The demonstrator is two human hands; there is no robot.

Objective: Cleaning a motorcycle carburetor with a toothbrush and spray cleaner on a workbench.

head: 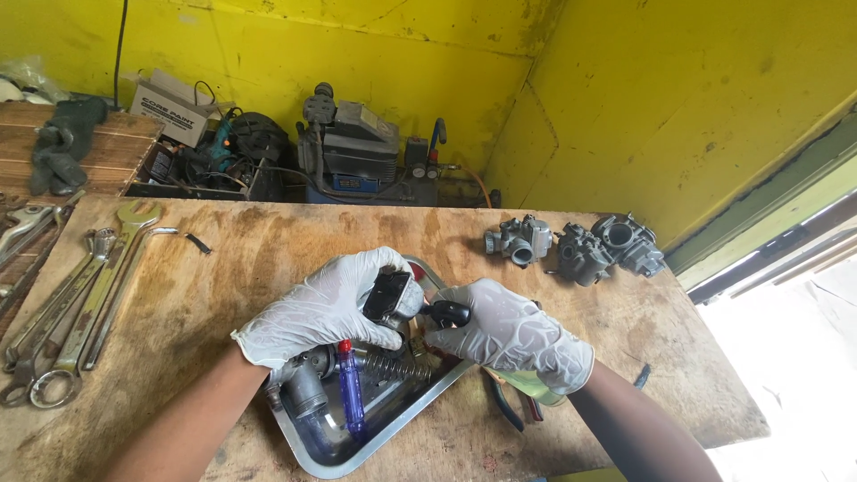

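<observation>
Gloved hands hide the tray's (420,397) middle

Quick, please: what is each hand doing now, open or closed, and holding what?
Left hand: closed around a small black part.
Right hand: closed on a black-handled tool.

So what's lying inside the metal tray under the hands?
Inside the metal tray: a blue-handled screwdriver, a coil spring and a grey carburetor body. The gloved left hand and right hand cover the tray's far end, so anything there is hidden.
</observation>
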